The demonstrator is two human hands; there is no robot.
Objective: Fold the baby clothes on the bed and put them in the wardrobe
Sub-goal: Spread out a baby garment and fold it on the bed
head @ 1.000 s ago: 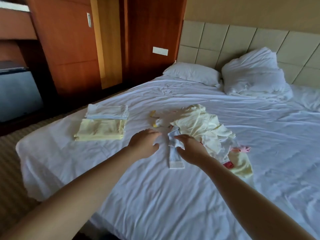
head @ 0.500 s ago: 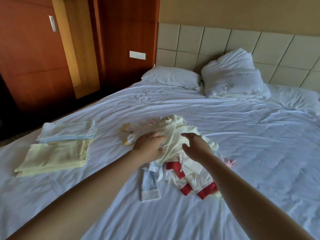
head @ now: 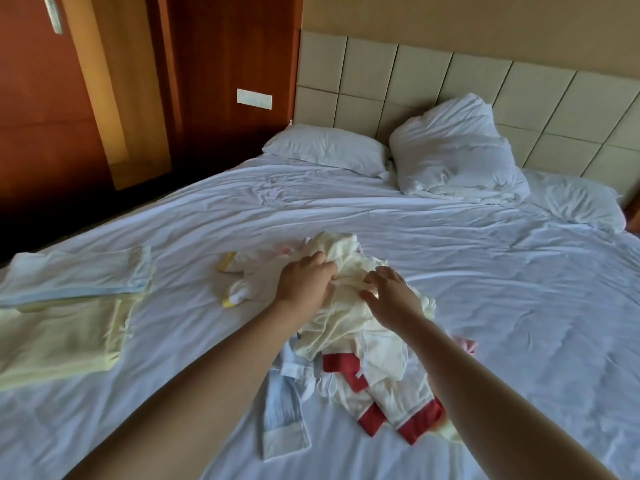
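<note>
You have 1 view only, worn on your head. It looks forward and down along the bed (head: 485,289) toward the headboard (head: 433,84), close over your forearms, with the left hand (head: 304,282), right hand (head: 391,299) and baby clothes (head: 346,317) mid-frame. Its wide lens catches the wardrobe (head: 41,105) at the far left.
</note>
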